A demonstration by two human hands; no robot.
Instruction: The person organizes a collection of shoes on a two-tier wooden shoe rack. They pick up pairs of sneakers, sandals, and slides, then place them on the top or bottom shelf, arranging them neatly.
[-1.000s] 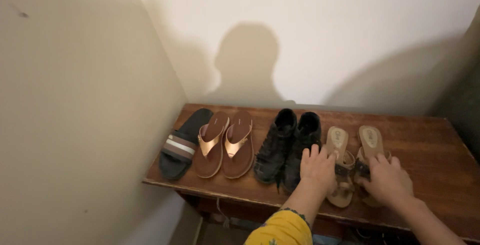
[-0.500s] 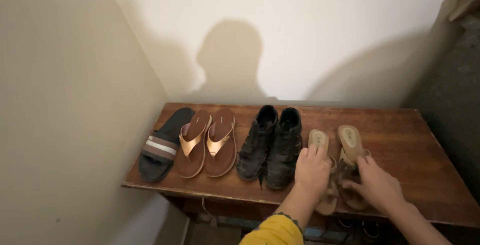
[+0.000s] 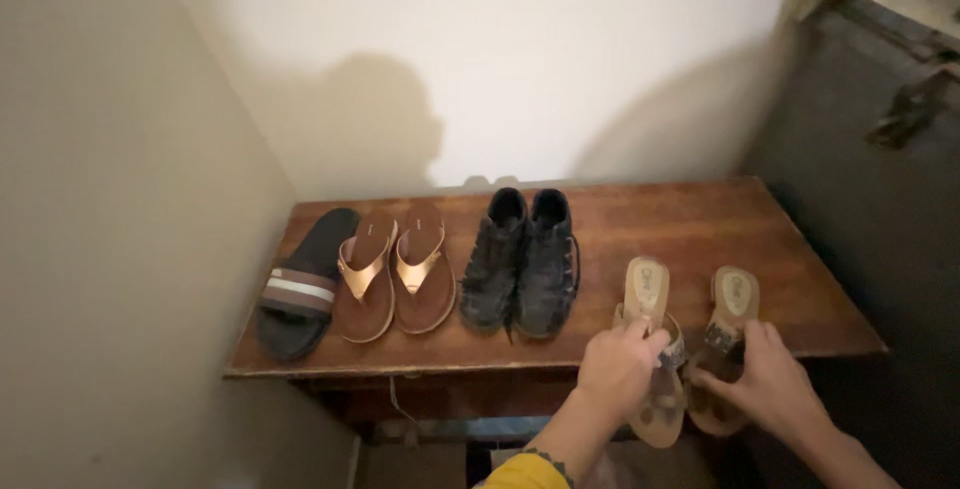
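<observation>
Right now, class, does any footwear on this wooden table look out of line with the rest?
Yes. The tan sandals, gripped by the left hand and right hand, overhang the front edge of the table. The black slide lies alone, without a partner.

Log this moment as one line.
left hand: grips left tan sandal | right hand: grips right tan sandal | sandal fronts overhang wooden table edge

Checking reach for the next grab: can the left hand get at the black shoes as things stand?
Probably yes. The left hand rests on the left tan sandal, right beside the black shoes, with bare tabletop between and nothing blocking. It would have to let go of the sandal first.
</observation>
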